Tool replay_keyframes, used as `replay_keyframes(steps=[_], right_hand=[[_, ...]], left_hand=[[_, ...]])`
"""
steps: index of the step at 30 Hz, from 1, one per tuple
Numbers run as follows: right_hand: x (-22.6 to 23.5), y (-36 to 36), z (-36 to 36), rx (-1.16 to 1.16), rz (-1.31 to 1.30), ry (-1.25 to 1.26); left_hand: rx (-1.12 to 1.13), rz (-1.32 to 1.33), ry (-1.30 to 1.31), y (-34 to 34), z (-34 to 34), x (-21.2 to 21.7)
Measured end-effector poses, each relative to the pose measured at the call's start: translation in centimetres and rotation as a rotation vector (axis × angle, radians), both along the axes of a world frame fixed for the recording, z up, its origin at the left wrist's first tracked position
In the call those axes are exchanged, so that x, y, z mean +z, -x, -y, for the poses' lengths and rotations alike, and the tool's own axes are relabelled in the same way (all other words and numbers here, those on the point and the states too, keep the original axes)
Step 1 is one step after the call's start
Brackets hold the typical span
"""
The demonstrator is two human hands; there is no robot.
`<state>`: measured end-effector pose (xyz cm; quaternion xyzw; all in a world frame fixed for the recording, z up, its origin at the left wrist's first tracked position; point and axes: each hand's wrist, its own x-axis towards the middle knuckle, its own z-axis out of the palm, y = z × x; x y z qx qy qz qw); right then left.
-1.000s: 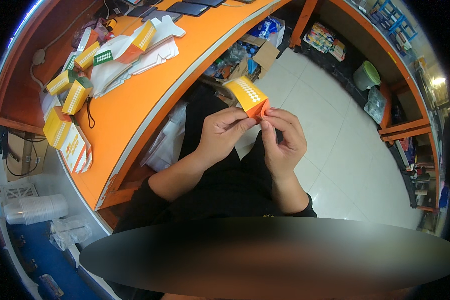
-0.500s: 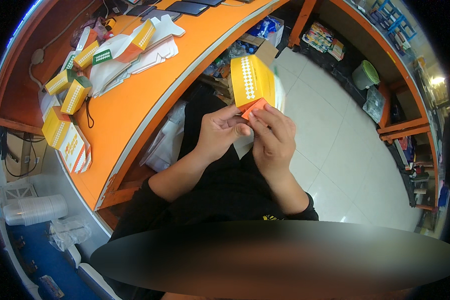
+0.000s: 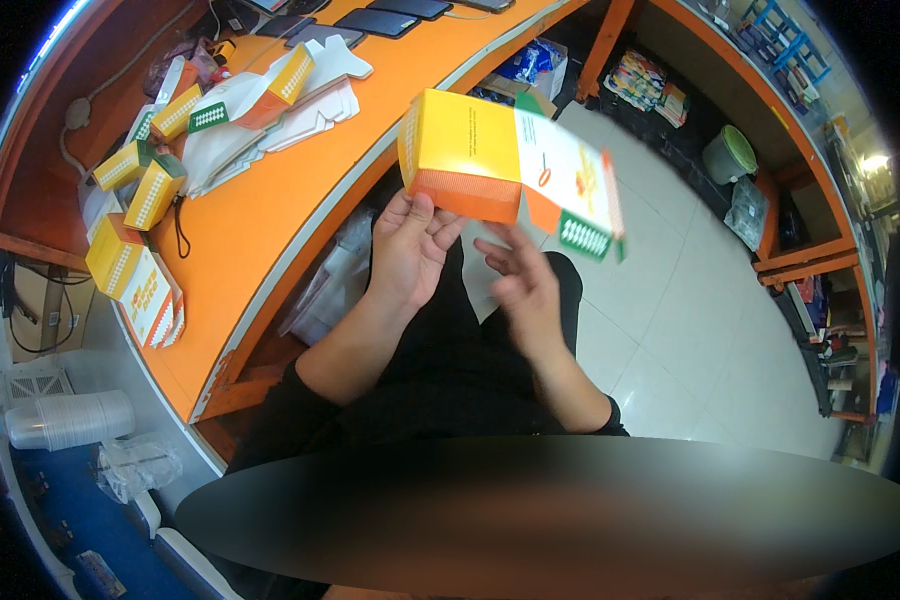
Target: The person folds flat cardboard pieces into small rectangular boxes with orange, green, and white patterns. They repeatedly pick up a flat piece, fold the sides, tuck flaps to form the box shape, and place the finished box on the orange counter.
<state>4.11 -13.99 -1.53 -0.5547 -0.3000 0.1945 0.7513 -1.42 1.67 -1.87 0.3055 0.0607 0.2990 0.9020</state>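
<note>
A person seated beside an orange table (image 3: 300, 180) holds a partly folded yellow carton (image 3: 470, 140) up in front of the body, above the lap and to the right of the table's edge. Its yellow face tilts upward, an orange side faces the person, and a white panel (image 3: 560, 165) with orange and green tabs (image 3: 585, 235) stretches open to the right.

For handling this thin card well, a light pinch near a stiff corner seems best, since a hard squeeze could dent the walls. The long white panel looks free to swing, so it probably wants support from the other side. Pressing along the printed creases, not on the middle of a face, should give cleaner edges and spare the small tabs from tearing.

The left hand (image 3: 407, 245) grips the carton's lower left corner, thumb raised against the orange side, palm partly turned toward the viewer, forearm slanting up from the lower left. The right hand (image 3: 522, 295) holds nothing: its fingers are apart and loosely bent just below the orange side, slightly blurred; whether a fingertip touches the card cannot be told.
</note>
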Motion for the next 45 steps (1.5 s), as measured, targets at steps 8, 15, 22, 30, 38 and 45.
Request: replay_keyframes(steps=[8, 15, 22, 30, 38, 45], right_hand=[[-0.5, -2.9, 0.6, -0.296, -0.12, -0.23], [-0.2, -1.7, 0.1, -0.183, -0.129, -0.238], [-3.7, -2.7, 0.5, -0.494, 0.804, 0.532], [-2.9, -1.9, 0.4, -0.228, 0.015, 0.011], [-3.3, -2.1, 0.7, -0.129, -0.215, -0.07], [-1.9, -1.7, 0.7, 0.084, 0.006, 0.135]], left_hand=[[0.209, -0.231, -0.338, -1.0, 2.0, -0.1], [0.552, -0.069, -1.542, 0.6, 1.9, 0.2], [0.466, -0.052, -1.143, 0.4, 2.3, -0.1], [0.349, -0.053, -1.112, 0.3, 2.6, 0.0], [0.217, 0.008, -1.089, 0.5, 2.9, 0.0], [-0.031, -0.156, -0.691, -0.1, 3.6, -1.2]])
